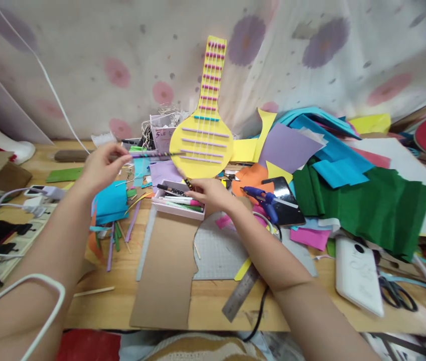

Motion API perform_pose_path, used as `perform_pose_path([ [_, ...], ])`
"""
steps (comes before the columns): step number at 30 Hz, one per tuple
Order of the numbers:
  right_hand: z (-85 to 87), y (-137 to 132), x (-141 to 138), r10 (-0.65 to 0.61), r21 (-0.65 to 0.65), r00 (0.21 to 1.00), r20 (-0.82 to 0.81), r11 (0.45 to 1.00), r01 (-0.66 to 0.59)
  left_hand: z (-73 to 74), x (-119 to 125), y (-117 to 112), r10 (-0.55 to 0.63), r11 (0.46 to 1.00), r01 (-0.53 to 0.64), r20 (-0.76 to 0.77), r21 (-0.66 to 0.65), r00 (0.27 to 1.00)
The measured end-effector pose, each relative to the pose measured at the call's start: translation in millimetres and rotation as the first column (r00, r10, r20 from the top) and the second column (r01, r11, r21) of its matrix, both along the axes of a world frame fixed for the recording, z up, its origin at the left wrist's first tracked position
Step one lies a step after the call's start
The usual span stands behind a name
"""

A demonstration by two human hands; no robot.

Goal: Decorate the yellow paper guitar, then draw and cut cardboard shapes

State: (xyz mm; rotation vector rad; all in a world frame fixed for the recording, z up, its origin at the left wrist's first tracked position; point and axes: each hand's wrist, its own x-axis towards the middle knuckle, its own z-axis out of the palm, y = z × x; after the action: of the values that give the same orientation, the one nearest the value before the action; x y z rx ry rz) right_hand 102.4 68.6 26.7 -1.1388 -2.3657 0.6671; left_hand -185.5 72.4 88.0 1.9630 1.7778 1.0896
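My left hand (102,165) is raised over the left part of the table and pinches a thin purple stick (148,155) that points right toward a yellow paper guitar (203,135) leaning against the cloth backdrop. My right hand (208,193) rests at the right end of a white box of pens (177,200) and grips a dark patterned pencil (188,184). The guitar carries purple and pink cross strips and white strings.
A brown cardboard cutout (167,271) and a metal ruler (241,293) lie in front of me. A blue glue gun (261,198) rests on a black phone (284,200). Green, blue and purple paper sheets (348,190) are heaped at right, beside a white device (358,273) and scissors (395,293).
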Motion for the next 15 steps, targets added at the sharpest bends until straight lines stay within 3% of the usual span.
perform_pose_path([
  [2, 4.2, -0.7, -6.7, 0.016, 0.017, 0.994, 0.107, 1.0, -0.018, -2.7, 3.9, -8.1, 0.076, 0.997, -0.078, 0.253, -0.003, 0.964],
  [4, 6.8, -3.0, -13.0, -0.01, -0.021, 0.999, 0.038, 1.0, 0.01, -9.2, 16.4, -17.0, 0.024, 0.999, -0.001, 0.429, -0.054, 0.903],
  [5, 7.7, -5.0, -15.8, -0.027, -0.074, 0.997, -0.072, 0.997, 0.022, -13.3, 25.2, -21.5, -0.038, 0.991, 0.094, 0.469, -0.097, 0.883],
  [7, 8.9, -10.6, -20.7, -0.09, -0.231, 0.925, -0.369, 0.973, 0.002, -21.9, 45.4, -30.8, -0.131, 0.949, 0.242, 0.448, -0.2, 0.884],
  [9, 8.9, -18.1, -23.8, -0.204, -0.383, 0.773, -0.601, 0.922, -0.054, -29.4, 65.6, -39.9, -0.224, 0.883, 0.357, 0.397, -0.303, 0.89],
  [12, 6.0, -32.1, -23.6, -0.314, -0.482, 0.639, -0.702, 0.87, -0.101, -36.2, 90.0, -53.0, -0.369, 0.774, 0.508, 0.382, -0.377, 0.847],
  [13, 4.4, -37.2, -22.4, -0.314, -0.487, 0.637, -0.704, 0.866, -0.112, -37.4, 96.1, -57.2, -0.418, 0.751, 0.539, 0.358, -0.38, 0.835],
  [15, -0.1, -47.0, -19.1, -0.285, -0.492, 0.659, -0.696, 0.858, -0.148, -39.6, 105.9, -65.4, -0.483, 0.76, 0.533, 0.227, -0.372, 0.846],
])
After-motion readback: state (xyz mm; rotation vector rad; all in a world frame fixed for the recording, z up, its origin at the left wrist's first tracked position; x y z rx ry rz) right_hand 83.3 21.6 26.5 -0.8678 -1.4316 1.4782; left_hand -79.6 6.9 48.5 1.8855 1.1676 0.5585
